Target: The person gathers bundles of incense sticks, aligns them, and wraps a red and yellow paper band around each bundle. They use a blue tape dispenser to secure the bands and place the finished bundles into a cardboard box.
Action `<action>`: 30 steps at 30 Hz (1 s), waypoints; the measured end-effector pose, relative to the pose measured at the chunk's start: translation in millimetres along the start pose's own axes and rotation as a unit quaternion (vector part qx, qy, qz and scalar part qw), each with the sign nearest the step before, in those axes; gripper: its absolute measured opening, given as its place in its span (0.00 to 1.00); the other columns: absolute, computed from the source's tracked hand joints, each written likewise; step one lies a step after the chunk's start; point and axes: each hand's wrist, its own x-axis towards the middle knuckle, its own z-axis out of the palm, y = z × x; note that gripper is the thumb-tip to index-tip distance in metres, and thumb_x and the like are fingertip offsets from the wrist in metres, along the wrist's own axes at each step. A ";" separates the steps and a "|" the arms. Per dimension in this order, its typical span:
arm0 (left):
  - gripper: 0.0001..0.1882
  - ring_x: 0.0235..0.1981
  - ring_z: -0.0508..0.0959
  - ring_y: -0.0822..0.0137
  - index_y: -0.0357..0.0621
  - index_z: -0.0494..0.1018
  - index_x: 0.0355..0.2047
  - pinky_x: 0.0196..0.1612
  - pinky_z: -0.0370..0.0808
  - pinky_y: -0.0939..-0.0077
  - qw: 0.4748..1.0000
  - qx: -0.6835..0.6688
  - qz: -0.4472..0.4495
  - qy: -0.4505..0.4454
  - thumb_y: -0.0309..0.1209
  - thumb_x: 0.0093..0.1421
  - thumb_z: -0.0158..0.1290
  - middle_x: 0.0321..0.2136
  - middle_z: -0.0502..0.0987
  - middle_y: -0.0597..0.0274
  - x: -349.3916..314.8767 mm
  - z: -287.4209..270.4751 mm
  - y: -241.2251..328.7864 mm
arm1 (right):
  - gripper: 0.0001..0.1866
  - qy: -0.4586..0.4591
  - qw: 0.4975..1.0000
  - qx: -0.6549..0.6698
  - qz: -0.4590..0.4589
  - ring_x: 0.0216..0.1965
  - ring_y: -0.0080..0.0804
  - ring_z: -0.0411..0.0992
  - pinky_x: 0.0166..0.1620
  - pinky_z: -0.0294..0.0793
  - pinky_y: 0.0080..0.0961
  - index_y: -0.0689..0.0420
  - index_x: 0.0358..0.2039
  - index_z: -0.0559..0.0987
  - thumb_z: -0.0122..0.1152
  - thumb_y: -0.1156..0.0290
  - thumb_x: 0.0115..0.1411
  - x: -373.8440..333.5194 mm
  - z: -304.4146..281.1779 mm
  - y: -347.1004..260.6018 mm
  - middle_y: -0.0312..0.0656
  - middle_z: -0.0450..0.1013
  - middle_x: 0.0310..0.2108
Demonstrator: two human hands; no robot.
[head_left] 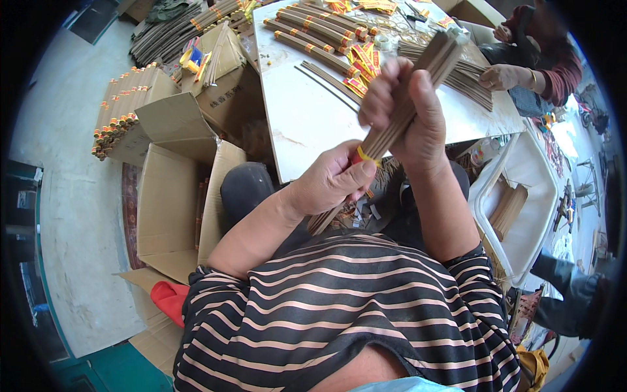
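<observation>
A bundle of thin brown incense sticks (441, 59) slants up and to the right in front of me, over the near edge of the white table (294, 124). My left hand (333, 176) is closed round its lower part, at a red and yellow paper band (364, 155). Higher up, my right hand (428, 127) wraps the same bundle, with the thumb pointing up; its fingers are slightly blurred. Beyond my hands lie several loose sticks (330, 85) and a pile of red and yellow paper labels (366, 62).
Banded incense bundles (310, 29) lie at the table's far side. Across the right corner, a co-worker's hand (501, 77) touches loose sticks. An open cardboard box (166, 202) stands at my left, near stacked bundles (124, 108). A white tub (542, 196) with sticks is at my right.
</observation>
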 end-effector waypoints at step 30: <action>0.16 0.26 0.73 0.73 0.40 0.63 0.36 0.32 0.73 0.78 0.944 -0.059 0.213 0.246 0.42 0.64 0.41 0.26 0.70 0.62 20.9 -23.0 2.1 | 0.17 0.152 0.798 -0.528 0.248 0.35 0.60 0.70 0.39 0.70 0.44 0.65 0.39 0.66 0.54 0.67 0.53 -54.3 23.7 84.9 0.64 0.71 0.29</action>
